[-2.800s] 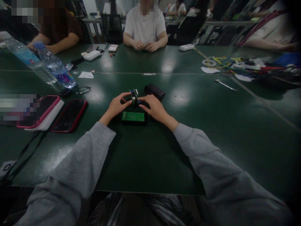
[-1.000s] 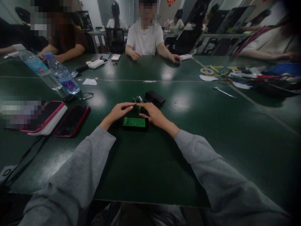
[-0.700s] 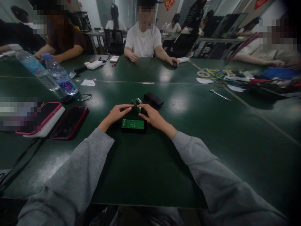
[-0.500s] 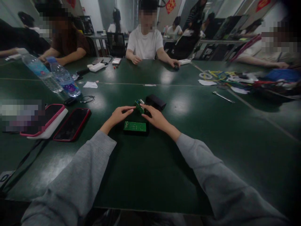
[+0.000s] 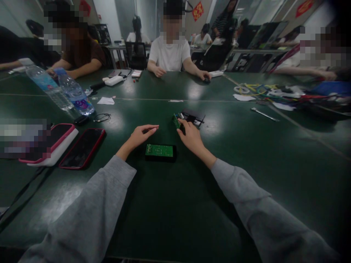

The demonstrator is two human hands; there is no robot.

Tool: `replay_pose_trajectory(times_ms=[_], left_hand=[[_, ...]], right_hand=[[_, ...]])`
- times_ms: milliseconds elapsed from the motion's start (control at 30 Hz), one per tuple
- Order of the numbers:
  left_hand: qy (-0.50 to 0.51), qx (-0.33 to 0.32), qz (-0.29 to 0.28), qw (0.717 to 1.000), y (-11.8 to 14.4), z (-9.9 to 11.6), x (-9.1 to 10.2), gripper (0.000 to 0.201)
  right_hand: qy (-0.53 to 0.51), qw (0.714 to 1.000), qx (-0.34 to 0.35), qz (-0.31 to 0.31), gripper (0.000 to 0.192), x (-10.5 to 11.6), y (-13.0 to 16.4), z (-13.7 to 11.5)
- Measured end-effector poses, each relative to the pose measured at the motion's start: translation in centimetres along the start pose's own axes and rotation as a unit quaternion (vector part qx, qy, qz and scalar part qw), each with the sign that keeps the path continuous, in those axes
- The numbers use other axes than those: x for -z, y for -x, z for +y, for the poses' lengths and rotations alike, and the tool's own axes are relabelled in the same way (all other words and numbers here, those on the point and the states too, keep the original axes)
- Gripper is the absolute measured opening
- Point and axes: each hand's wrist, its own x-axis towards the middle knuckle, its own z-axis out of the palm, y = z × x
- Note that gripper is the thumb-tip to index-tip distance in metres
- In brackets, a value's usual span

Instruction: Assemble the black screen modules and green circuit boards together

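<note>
On the dark green table [image 5: 170, 204], near its middle, the person's right hand [image 5: 192, 137] has its fingers pinched on a small green circuit board [image 5: 176, 121], which is tilted up off the tabletop and sits just beside a black box [image 5: 194, 116] on its far right side. Whether the small board touches that box cannot be told. The left hand [image 5: 139, 134] rests flat on the table with its fingers stretched out together toward the right, holding nothing, its fingertips [image 5: 154, 128] just beyond the far left corner of a black case [image 5: 160, 157]. That case lies between the two hands, on the near side, with a flat green circuit board [image 5: 160, 150] seated in its top. Both arms wear grey sleeves [image 5: 90, 215]. To the left lie a red-edged phone [image 5: 82, 148] and a pink-edged phone [image 5: 56, 140], with two water bottles [image 5: 67, 93] farther off. Far across the table sits a person in a white shirt [image 5: 170, 54], and on the far right lie a metal tool [image 5: 264, 114] and a heap of coloured wires [image 5: 276, 91].
</note>
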Motion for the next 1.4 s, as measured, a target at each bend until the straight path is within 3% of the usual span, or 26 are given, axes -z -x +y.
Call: replay_pose_trajectory(times_ms=[100,200,267,333,400,467,533,600,733,933,1100,1400], left_hand=[[0.026,-0.003,0.0,1.0,-0.1,-0.1,-0.1,0.037],[0.071,0.002,0.024,0.997,-0.1,-0.1,-0.1,0.035],[0.085,0.009,0.043,0.995,-0.1,0.0,0.0,0.034],[0.097,0.017,0.059,0.993,-0.1,0.2,0.0,0.032],[0.103,0.028,0.074,0.991,0.0,0.4,0.1,0.031],[0.105,0.034,0.085,0.99,0.1,0.7,0.1,0.03],[0.105,0.035,0.09,0.99,0.1,0.9,0.1,0.03],[0.105,0.037,0.092,0.99,0.2,1.0,0.1,0.03],[0.104,0.04,0.111,0.988,0.0,0.9,0.1,0.029],[0.095,0.017,0.117,0.988,-0.3,0.2,-0.1,0.038],[0.004,0.003,0.085,0.996,-0.3,-0.3,-0.3,0.037],[-0.042,0.002,0.101,0.994,-0.2,-0.4,-0.7,0.035]], right_hand=[[0.005,1.0,-0.01,0.007,0.049,-0.2,0.1,0.3],[-0.009,0.997,-0.024,0.07,0.047,0.2,0.1,0.0],[-0.054,0.989,-0.016,0.135,0.041,1.0,0.5,-0.8],[-0.141,0.978,0.015,0.155,0.037,2.2,1.4,-2.0],[-0.242,0.964,0.066,0.09,0.036,3.3,2.9,-3.4],[-0.305,0.945,0.113,-0.024,0.04,4.2,4.7,-4.6],[-0.31,0.933,0.146,-0.113,0.053,4.6,6.3,-5.4],[-0.285,0.932,0.161,-0.152,0.061,4.5,7.1,-5.6],[-0.243,0.949,0.147,-0.139,0.052,3.4,6.1,-4.9],[-0.102,0.99,0.092,0.008,0.057,1.7,3.2,-3.8],[-0.039,0.99,0.128,-0.04,0.065,2.1,3.6,-4.6],[-0.115,0.981,0.112,-0.108,0.061,2.1,3.7,-4.9]])
